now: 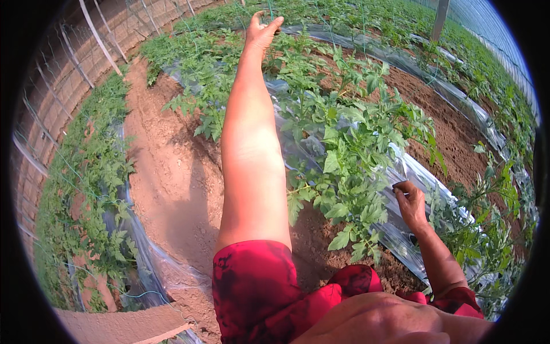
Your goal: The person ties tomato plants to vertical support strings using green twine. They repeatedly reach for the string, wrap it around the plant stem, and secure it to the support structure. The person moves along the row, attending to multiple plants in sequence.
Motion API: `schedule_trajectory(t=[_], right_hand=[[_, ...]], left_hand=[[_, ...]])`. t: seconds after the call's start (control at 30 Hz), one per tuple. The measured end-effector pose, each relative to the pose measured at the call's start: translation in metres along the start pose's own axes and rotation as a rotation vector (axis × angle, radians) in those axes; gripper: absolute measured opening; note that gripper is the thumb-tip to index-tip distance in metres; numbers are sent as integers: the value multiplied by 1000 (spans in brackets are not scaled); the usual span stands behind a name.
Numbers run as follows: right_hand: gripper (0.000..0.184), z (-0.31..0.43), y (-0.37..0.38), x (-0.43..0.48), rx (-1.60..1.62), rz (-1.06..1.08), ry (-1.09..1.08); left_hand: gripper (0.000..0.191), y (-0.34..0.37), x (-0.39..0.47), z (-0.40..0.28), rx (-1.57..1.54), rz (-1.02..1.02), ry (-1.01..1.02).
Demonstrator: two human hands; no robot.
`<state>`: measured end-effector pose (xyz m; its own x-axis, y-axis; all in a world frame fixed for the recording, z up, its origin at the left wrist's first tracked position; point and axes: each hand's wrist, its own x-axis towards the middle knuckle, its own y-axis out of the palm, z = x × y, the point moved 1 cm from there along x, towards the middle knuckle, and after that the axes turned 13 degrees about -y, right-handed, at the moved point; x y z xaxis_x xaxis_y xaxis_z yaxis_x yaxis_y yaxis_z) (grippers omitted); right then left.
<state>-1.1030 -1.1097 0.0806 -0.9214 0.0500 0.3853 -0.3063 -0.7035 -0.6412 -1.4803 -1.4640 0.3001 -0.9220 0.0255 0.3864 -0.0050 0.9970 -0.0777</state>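
My left hand reaches far ahead over the leafy plants, thumb and forefinger apart and other fingers curled. A thin green twine runs down to it between thumb and forefinger; whether the hand grips it is unclear. My right hand is lower at the right, its fingers bent and thumb near the forefinger, above clear plastic film. Anything in its fingertips is too small to tell. Left of it stands a bushy green plant, apparently tomato, its leaves spreading over the film.
A bare soil path runs along the left, past another plant row with film and twine. Slanted poles stand by a wall at upper left. More rows lie beyond a soil strip, with a post at upper right.
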Motion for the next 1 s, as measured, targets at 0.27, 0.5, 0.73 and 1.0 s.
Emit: schedule_trajectory(t=[0.27,0.5,0.73,1.0], right_hand=[[18,88,-15,54,255,-390,-352],[75,255,-58,179,708,-273,-646],[46,366,-130,195,922,-99,-745],[20,350,-150,69,1306,245,-577]], left_hand=[[22,87,-197,3,-23,-142,210],[17,75,-315,-42,392,-160,183],[18,82,-396,-94,538,-54,77],[23,43,-452,-75,467,-138,-42]])
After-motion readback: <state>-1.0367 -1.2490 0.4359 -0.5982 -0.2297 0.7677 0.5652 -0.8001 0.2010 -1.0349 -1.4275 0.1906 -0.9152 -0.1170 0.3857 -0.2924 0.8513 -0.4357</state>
